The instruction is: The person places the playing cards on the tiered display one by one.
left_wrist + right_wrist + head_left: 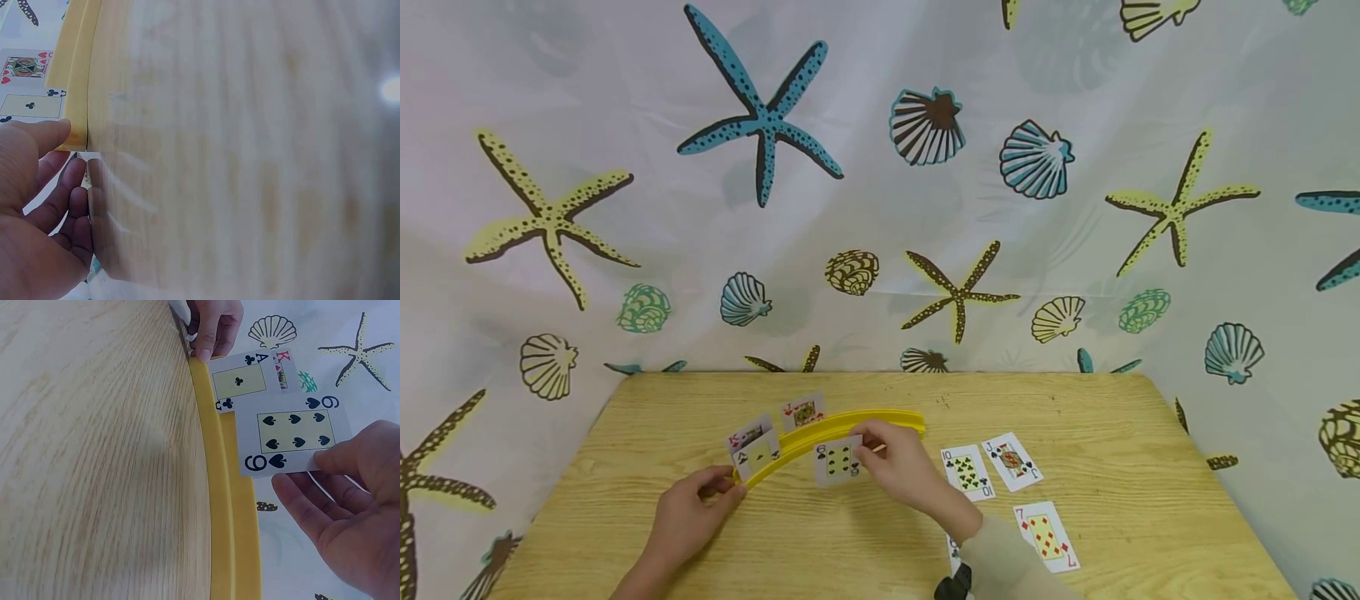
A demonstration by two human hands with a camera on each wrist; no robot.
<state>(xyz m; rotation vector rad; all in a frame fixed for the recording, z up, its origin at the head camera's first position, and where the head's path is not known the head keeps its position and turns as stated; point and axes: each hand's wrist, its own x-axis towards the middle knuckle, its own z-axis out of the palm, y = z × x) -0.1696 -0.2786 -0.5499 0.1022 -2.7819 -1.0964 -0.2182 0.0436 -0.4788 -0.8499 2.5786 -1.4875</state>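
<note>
A curved yellow card holder [872,418] stands on the wooden table. At its left end, my left hand [688,512] grips it, the thumb [53,134] lying on the near face. My right hand [901,467] pinches the six of spades [294,434] by one edge, thumb in front, fingers behind. In the head view the card appears before the holder's middle, its face toward me. Upright in the holder's left part are the ace of clubs [758,456] in front, a red king [747,432] behind it and a red jack [803,411] farther right.
Face up on the table to the right lie the ten of clubs [967,472], a black jack [1012,461] and the seven of diamonds [1047,536]. My right forearm mostly covers another card [953,552]. A cloth [865,192] printed with shells and starfish hangs behind the table.
</note>
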